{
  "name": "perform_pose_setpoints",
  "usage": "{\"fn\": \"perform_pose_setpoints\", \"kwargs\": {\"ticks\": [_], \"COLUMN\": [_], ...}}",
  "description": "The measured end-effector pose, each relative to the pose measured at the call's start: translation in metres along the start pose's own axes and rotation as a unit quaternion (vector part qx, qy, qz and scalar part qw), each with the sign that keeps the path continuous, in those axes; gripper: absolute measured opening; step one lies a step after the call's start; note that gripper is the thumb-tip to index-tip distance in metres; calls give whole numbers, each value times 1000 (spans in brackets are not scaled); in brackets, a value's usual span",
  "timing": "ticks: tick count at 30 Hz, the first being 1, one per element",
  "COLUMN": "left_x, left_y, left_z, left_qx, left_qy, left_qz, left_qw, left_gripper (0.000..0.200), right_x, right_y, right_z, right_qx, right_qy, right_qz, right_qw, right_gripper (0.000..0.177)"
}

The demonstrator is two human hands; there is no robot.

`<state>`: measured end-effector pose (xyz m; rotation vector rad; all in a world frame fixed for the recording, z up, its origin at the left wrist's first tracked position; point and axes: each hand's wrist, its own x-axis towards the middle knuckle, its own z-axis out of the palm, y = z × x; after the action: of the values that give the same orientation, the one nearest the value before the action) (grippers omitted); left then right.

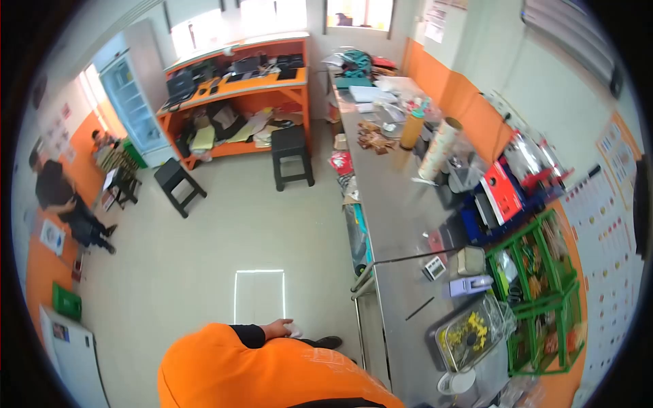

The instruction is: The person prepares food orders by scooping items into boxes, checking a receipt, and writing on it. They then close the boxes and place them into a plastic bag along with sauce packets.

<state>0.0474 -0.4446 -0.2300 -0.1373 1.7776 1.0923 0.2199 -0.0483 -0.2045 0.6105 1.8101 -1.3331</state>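
My left hand (277,328) is low in front of my orange shirt, its fingers closed round a small white crumpled piece (293,330) that looks like cloth or tissue. My right hand does not show. To my right runs a steel table (391,211). On its near part are a clear container (469,336) with yellow pieces inside, a purple tape dispenser (471,285), a white digital timer (434,268) and a thin dark stick (420,309). A round white lid (457,383) lies by the container.
Green baskets (544,333) line the wall side. An orange bottle (411,129) and a plastic roll (440,148) stand farther along. Black stools (291,155) are before an orange desk (238,100). One person (64,197) stands left; another (102,143) is near the fridge (129,92).
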Motion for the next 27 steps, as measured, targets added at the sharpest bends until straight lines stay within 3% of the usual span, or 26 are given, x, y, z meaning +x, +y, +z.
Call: {"fn": "perform_pose_setpoints", "kwargs": {"ticks": [3, 4, 5, 7, 8, 10, 11, 12, 13, 15, 16, 17, 19, 21, 25, 26, 27], "left_x": [-14, -32, -69, -74, -76, -94, -100, -97, -102, -123, -120, -118, -117, -100, -42, -22, -6], "left_y": [-51, -51, -21, -59, -73, -65, -55, -56, -41, 20, 30, 48, 95, 133, 207, 218, 229], "left_z": [0, -3, -4, -17, -27, -46, -59, -73, -83, -112, -127, -142, -171, -208, -282, -304, -323], "left_qx": [68, 34, -86, -142, -95, -67, -52, -120, -193, -336, -330, -322, -303, -274, -216, -200, -230], "left_qy": [74, 78, 117, 181, 217, 280, 309, 321, 318, 307, 307, 305, 298, 272, 273, 287, 284], "left_qz": [-3, -42, -88, -36, 13, 54, 80, 77, 81, 89, 111, 124, 151, 185, 266, 284, 284], "left_qw": [995, 995, 985, 973, 971, 956, 946, 936, 925, 886, 886, 888, 892, 904, 899, 893, 886], "left_gripper": [78, 75, 77, 77, 76, 76, 76, 75, 75, 76, 77, 77, 76, 75, 75, 75, 75], "right_x": [37, 49, 62, 84, 98, 120, 135, 150, 163, 182, 192, 155, 167, 149, 135, 167, 149], "right_y": [-18, -23, -30, -44, -49, -66, -76, -90, -111, -179, -211, -286, -347, -419, -508, -506, -533], "right_z": [-10, -12, -11, -3, 2, 15, 21, 27, 31, 30, 30, 23, 4, -22, -102, -132, -148], "right_qx": [-53, -72, -87, -117, -127, -202, -253, -287, -283, -201, -194, -192, -217, -190, -70, -56, -34], "right_qy": [-78, -107, -132, -183, -206, -297, -347, -373, -356, -249, -198, -110, 7, 127, 271, 246, 244], "right_qz": [26, 34, 44, 52, 55, -47, -184, -323, -331, -118, -176, -140, -336, -389, -444, -494, -500], "right_qw": [995, 991, 986, 975, 969, 932, 884, 821, 827, 940, 945, 965, 917, 892, 851, 832, 830], "right_gripper": [28, 27, 26, 25, 25, 25, 25, 25, 25, 33, 27, 24, 25, 28, 5, 15, 27]}}
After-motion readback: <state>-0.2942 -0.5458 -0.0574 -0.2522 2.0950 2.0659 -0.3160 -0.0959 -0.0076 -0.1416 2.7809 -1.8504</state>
